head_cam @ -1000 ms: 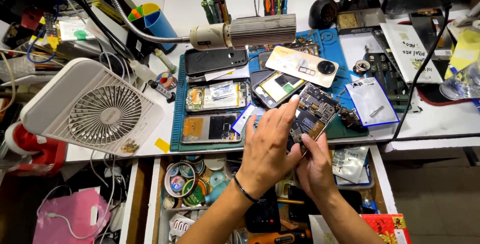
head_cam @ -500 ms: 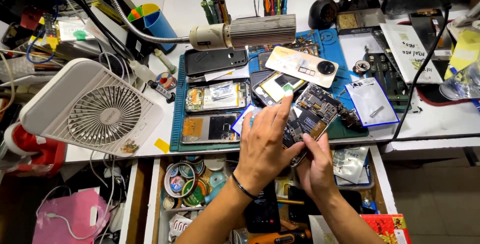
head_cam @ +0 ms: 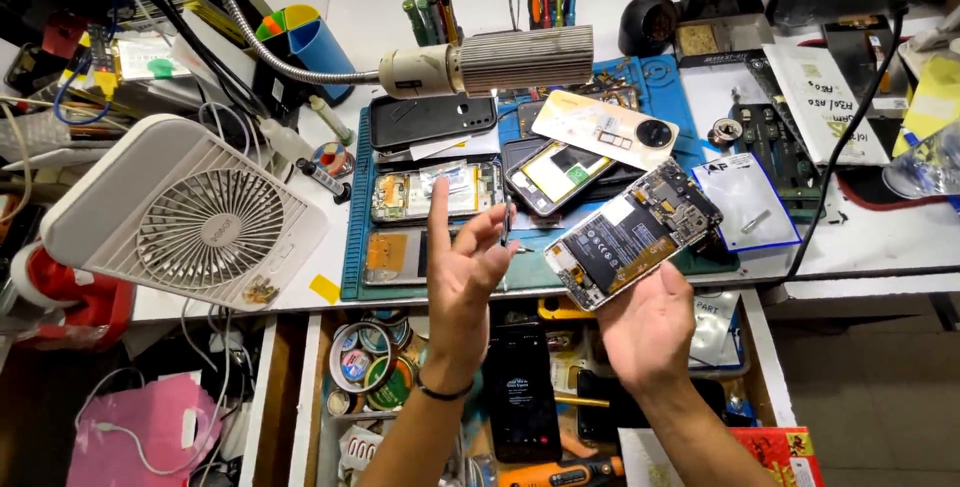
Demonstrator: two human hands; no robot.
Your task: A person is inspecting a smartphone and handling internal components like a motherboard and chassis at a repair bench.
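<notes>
Left hand (head_cam: 462,282) lifted off opened phone (head_cam: 632,234)

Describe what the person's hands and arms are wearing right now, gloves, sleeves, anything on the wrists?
Both hands are bare: no gloves, and no rings that I can make out. The left hand has a thin dark band around its wrist. The right hand has nothing on its wrist. Both forearms are uncovered, with no sleeves in view.

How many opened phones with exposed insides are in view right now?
4: one in the right hand, at; two on the blue mat, at and; one mid-mat. Others may be hidden.
</notes>
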